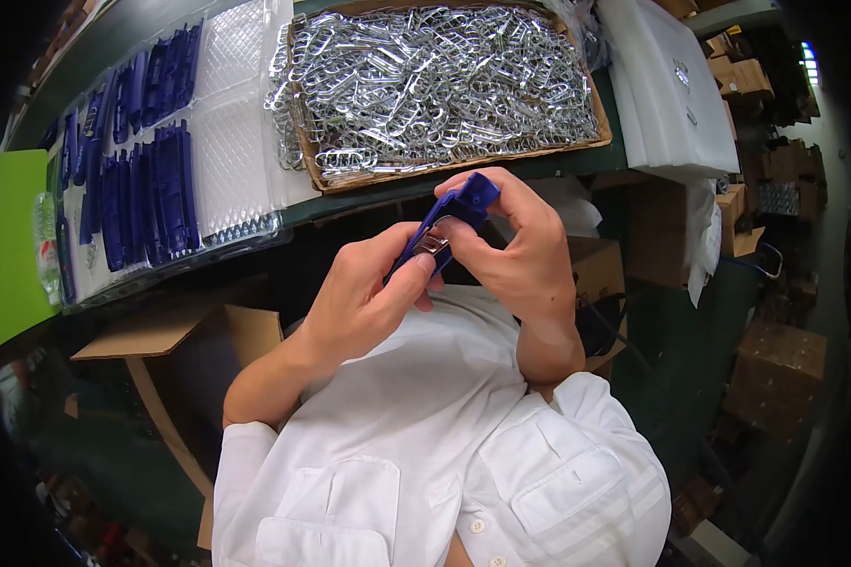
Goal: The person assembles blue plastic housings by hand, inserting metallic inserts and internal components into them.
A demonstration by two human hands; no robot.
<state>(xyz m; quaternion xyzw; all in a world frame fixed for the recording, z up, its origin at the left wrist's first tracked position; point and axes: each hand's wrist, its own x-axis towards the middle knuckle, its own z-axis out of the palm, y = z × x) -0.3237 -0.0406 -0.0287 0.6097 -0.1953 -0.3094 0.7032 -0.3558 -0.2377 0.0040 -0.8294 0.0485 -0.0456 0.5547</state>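
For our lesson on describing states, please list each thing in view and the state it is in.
Long blue plastic casing: held in left grip and right grip.
Silver metal piece: at the casing; whether fastened, cannot tell.
Shallow brown cardboard tray: open, heaped with silver metal clips.
Loose blue plastic casings: lying in rows.
Brown cardboard carton: flap open.
White foam block: small metal pieces on top.

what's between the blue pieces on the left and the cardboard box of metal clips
In the head view, a whitish textured plastic sheet, then loose metal clips beside the box, lie between it and the blue pieces.
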